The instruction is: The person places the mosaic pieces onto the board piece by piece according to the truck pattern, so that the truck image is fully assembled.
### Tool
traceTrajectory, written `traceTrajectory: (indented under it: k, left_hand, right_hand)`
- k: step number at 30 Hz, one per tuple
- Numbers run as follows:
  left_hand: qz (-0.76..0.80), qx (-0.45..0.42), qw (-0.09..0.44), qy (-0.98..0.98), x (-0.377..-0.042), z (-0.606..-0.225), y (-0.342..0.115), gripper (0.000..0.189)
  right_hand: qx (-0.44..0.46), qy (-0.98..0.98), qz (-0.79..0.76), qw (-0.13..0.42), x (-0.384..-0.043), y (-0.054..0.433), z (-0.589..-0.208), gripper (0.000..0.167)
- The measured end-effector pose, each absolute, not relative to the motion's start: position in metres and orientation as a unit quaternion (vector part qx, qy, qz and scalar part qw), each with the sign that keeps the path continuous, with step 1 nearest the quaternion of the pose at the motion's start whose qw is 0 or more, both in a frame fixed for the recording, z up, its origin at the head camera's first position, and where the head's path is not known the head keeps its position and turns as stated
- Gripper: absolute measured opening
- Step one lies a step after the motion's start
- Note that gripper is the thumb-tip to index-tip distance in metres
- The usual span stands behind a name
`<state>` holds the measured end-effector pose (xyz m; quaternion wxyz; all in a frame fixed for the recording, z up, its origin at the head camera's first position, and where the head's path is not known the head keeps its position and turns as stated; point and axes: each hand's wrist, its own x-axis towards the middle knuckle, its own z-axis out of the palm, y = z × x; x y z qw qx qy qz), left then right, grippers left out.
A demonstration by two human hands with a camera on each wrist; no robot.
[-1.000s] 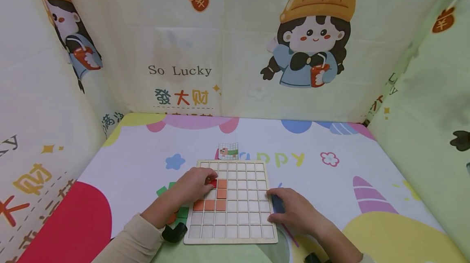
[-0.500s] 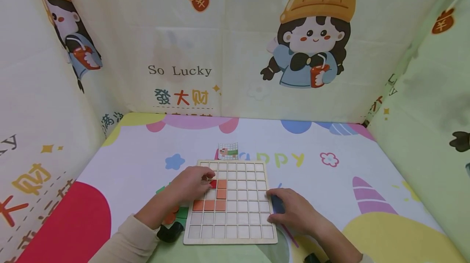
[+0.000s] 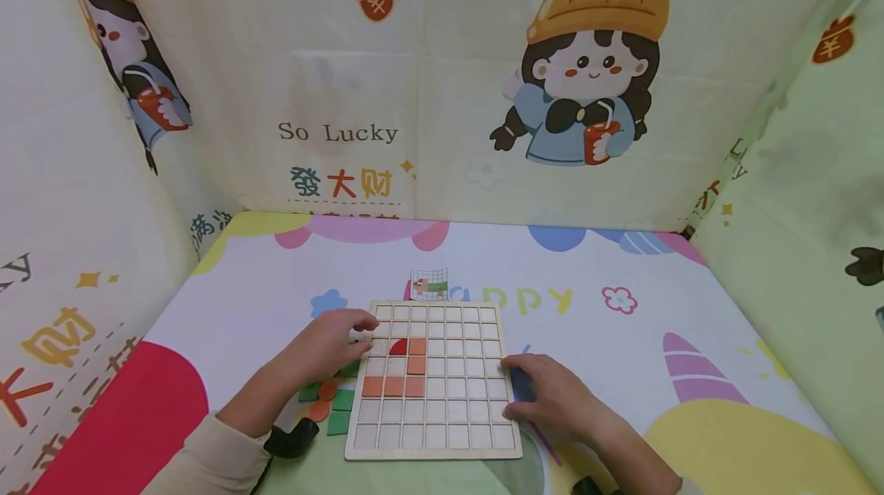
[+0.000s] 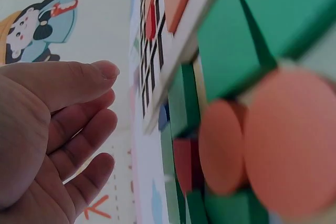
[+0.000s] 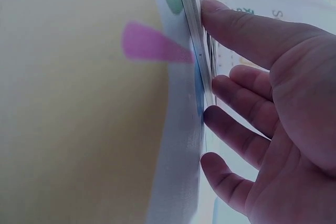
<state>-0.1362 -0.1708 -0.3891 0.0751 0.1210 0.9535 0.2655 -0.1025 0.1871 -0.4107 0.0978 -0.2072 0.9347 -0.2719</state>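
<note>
A wooden grid board (image 3: pixel 435 454) lies flat on the table. In its cells sit several orange square tiles (image 3: pixel 394 386) and one red quarter-round tile (image 3: pixel 399 348). My left hand (image 3: pixel 330 347) hovers over the board's left edge, fingers loosely bent; the left wrist view shows nothing between thumb and fingers of this hand (image 4: pixel 68 124). At the right edge of the board rests my right hand (image 3: pixel 555 395), thumb and fingers spread. The right wrist view has the thumb of that hand (image 5: pixel 283 93) against the board's side.
Left of the board lie green square tiles (image 3: pixel 338 424) and round orange tiles (image 3: pixel 320 410), partly hidden by the left arm. A red piece (image 4: pixel 184 163) shows among them in the left wrist view. Behind the board stands a small pattern card (image 3: pixel 430 285).
My left hand has let go of the red quarter-round tile, which stays in its cell, and has drawn back to the left. The right hand has stayed in place.
</note>
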Motion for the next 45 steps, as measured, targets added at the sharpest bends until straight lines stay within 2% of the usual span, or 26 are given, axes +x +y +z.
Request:
traceTrajectory:
  k: [20,34,45]
  left_hand:
    - [0.237,0.081,0.102,0.963,-0.115,-0.393,-0.213,0.026]
    - [0.227,0.122,0.085,0.962,-0.113,-0.398,-0.213,0.015]
    - [0.223,0.138,0.079,0.962,-0.112,-0.397,-0.212,0.014]
  right_hand:
    - [-0.216,0.935,-0.266,0.09,-0.102,0.187,-0.41,0.057]
    - [-0.221,0.934,-0.267,0.083,-0.101,0.189,-0.413,0.058]
    - [-0.228,0.933,-0.267,0.079,-0.1,0.191,-0.412,0.058]
